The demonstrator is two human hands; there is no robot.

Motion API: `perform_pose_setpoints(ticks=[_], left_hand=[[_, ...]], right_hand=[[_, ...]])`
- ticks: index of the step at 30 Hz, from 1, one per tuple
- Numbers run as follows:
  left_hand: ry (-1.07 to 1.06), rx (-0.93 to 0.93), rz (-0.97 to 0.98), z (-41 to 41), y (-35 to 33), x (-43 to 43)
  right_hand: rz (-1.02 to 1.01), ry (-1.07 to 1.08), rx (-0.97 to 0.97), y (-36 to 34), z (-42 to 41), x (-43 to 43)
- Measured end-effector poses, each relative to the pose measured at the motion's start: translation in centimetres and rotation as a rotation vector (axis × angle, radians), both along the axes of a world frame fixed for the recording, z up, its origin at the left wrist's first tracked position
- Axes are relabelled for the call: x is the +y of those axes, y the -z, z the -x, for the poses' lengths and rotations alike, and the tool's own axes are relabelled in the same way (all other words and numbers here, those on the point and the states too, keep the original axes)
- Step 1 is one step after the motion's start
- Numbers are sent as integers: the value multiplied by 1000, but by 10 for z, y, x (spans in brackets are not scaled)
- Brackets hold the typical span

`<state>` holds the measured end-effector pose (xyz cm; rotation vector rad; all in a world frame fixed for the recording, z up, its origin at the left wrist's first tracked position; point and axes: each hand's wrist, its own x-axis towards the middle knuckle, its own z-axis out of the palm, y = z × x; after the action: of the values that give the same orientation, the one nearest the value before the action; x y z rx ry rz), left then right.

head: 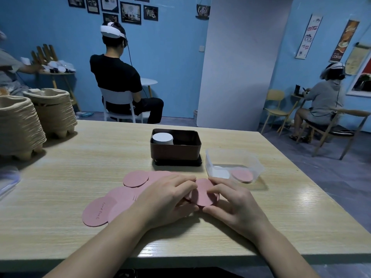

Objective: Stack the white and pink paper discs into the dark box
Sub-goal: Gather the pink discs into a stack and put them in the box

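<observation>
Here, your left hand (166, 199) and right hand (234, 199) pinch the pink disc stack (203, 192) with curled fingers; the dark box (175, 149) sits at twelve o'clock. Script on the eight-o'clock loose disc (98, 211) is illegible.

Table (80, 167): pale wood grain, smooth, shone glossy near the right edge.
Pink discs (96, 211): matt paper, looked smooth.
White discs (162, 137): matt paper.
Dark box (174, 152): smooth, faintly shiny, ribbed sides; metal or plastic, unclear.
Clear tub (228, 150): translucent glossy plastic.
Stacked trays (20, 125): rough, dull moulded pulp.
</observation>
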<state>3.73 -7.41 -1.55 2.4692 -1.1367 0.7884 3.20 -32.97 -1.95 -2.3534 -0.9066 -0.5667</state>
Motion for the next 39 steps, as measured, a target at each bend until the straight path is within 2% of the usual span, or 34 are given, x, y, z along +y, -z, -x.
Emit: perform_pose_setpoints(ticks=[6, 16, 39], left_hand=[[51, -45, 56, 4, -4, -3], [35, 70, 65, 2, 0, -2], [64, 132, 95, -4, 5, 0]], right_hand=[[-23, -12, -19, -3, 2, 2], [-38, -26, -1, -3, 2, 1], [-81, -56, 83, 0, -4, 1]])
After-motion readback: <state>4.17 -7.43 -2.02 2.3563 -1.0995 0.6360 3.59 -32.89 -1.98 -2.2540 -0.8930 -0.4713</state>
